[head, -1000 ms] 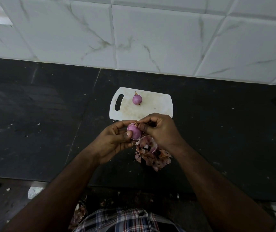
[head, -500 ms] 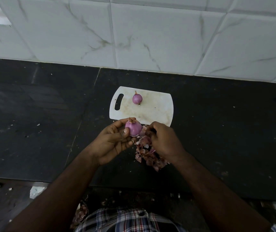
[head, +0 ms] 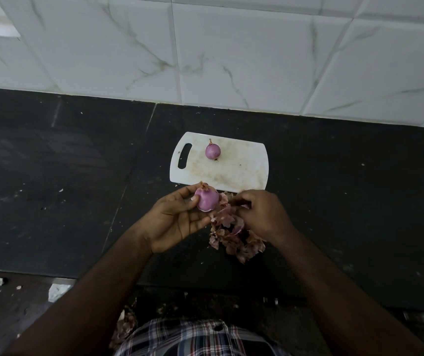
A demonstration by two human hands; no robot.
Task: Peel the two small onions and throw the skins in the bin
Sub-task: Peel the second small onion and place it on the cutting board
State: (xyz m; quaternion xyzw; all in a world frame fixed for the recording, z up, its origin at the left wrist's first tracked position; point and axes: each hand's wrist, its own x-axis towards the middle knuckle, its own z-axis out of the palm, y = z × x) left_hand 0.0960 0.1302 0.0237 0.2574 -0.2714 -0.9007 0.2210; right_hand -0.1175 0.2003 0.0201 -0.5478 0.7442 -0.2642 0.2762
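My left hand (head: 177, 219) holds a small purple onion (head: 207, 200) between thumb and fingertips, just below the near edge of the white cutting board (head: 241, 173). A dry tuft sticks up from the onion's top. My right hand (head: 262, 214) is beside it to the right, fingers curled over a piece of onion skin (head: 225, 217). A pile of peeled skins (head: 236, 246) lies on the dark counter under both hands. A second small purple onion (head: 212, 151) rests on the board, peeled smooth with its stem tip on.
The black stone counter (head: 64, 176) runs left and right, backed by a white marble-tiled wall (head: 205, 52). The counter's front edge is close to my body. Bits of skin and white scraps (head: 58, 291) lie on the floor below. No bin is in view.
My right hand has come away from the onion's top and moved down to the right, drawing a strip of skin off toward the pile. The left hand turned the onion slightly.
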